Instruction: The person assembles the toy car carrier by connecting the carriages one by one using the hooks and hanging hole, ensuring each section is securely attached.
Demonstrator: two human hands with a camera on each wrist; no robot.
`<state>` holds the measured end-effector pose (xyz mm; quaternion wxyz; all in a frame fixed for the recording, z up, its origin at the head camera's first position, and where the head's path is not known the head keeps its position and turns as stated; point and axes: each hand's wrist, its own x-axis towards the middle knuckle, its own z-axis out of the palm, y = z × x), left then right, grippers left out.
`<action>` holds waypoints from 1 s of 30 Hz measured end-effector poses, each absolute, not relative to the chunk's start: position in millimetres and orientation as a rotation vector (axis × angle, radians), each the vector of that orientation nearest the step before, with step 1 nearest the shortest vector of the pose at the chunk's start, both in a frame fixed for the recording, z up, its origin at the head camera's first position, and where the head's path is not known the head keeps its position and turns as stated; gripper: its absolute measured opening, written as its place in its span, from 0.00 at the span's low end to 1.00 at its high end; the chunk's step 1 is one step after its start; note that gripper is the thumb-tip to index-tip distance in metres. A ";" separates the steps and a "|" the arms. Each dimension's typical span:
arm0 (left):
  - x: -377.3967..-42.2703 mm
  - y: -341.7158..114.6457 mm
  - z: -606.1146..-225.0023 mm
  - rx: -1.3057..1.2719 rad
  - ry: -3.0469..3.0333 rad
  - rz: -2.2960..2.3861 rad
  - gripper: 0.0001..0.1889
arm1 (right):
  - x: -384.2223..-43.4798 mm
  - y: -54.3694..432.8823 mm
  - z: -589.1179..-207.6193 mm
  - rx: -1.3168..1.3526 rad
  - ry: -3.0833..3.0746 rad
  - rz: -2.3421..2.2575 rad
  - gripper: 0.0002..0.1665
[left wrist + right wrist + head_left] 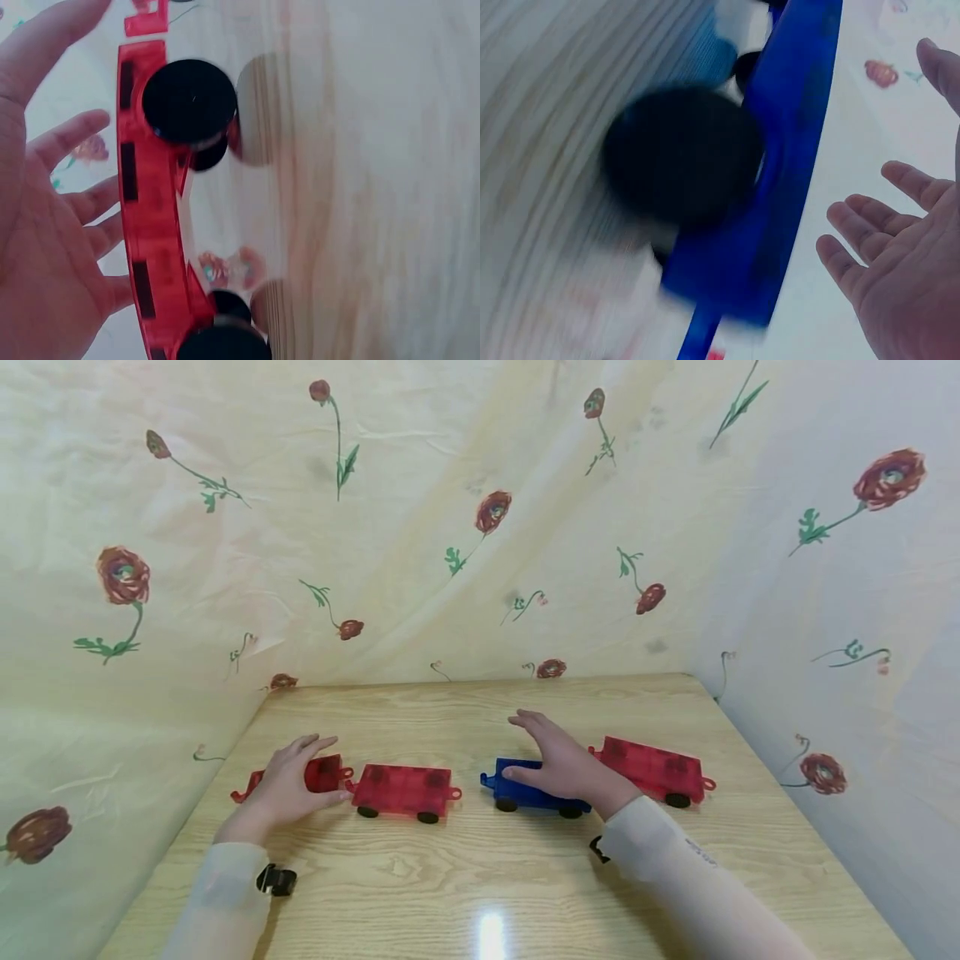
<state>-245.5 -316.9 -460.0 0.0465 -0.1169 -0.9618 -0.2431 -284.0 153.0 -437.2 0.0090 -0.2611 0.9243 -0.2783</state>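
My left hand (287, 787) is over a red toy train wagon (324, 774) at the left, its fingers spread and not curled round it. In the left wrist view that wagon stands in front of the palm; whether fingertips touch it I cannot tell. A second red wagon (402, 789) stands just right of it, near the thumb. My right hand (561, 762), fingers extended, is above a blue toy wagon (525, 787) and partly hides it. In the right wrist view the blue wagon (795, 150) and the fingers appear apart. Another red wagon (649, 766) is at the right, partly behind my wrist.
The wagons stand in a row on a wood-grain table (420, 893). A flower-printed cloth (420, 527) rises behind the table and along both sides. Hooks and ring couplings stick out from the wagon ends, with a gap between the middle red wagon and the blue one.
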 end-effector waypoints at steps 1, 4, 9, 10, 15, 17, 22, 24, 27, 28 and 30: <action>-244.1 -318.5 -459.7 -0.346 -2.940 -0.750 0.53 | -283.4 148.1 -437.3 -0.821 2.878 -0.873 0.54; -240.9 -323.4 -459.5 -0.340 -2.937 -0.763 0.51 | -281.9 134.3 -439.1 -0.851 2.844 -0.886 0.51; -238.2 -328.8 -459.8 -0.347 -2.912 -0.767 0.48 | -278.8 112.9 -442.3 -0.920 2.784 -0.888 0.46; -238.0 -329.7 -460.0 -0.349 -2.908 -0.767 0.47 | -278.0 108.8 -442.8 -0.930 2.774 -0.888 0.45; -236.8 -333.4 -461.1 -0.354 -2.907 -0.785 0.46 | -274.3 88.6 -445.6 -0.980 2.728 -0.883 0.41; -236.3 -334.7 -461.6 -0.352 -2.908 -0.783 0.45 | -272.7 80.0 -446.3 -1.002 2.707 -0.885 0.39; -235.6 -336.4 -463.6 -0.342 -2.902 -0.753 0.40 | -269.7 59.4 -449.0 -1.029 2.669 -0.873 0.38; -235.4 -336.5 -464.6 -0.334 -2.902 -0.748 0.38 | -269.2 52.9 -451.3 -1.045 2.664 -0.857 0.37; -234.6 -336.7 -466.1 -0.306 -2.908 -0.751 0.38 | -268.2 45.8 -454.8 -1.072 2.671 -0.832 0.35; -234.3 -336.7 -466.5 -0.295 -2.910 -0.754 0.38 | -268.1 44.2 -456.3 -1.083 2.675 -0.824 0.34; -234.5 -337.2 -467.9 -0.275 -2.914 -0.763 0.38 | -267.4 42.1 -458.6 -1.096 2.682 -0.816 0.32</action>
